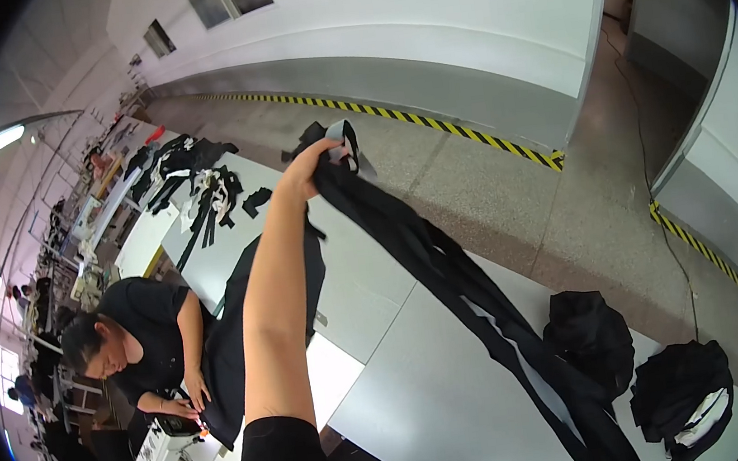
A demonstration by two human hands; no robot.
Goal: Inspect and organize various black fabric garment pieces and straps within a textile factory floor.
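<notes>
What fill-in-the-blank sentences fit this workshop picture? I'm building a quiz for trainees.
1. The raised hand grips a long strip of ____ cloth.
2. The cloth hangs down over a pale ____.
3. Two dark bundles lie near the table's ____ end.
4. The stripe along the floor by the wall is yellow and ____.

Missing words: black; table; right; black

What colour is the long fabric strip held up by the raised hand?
Black, with a small white-grey piece at the top; the fabric strip shows clearly in the head view.
</notes>
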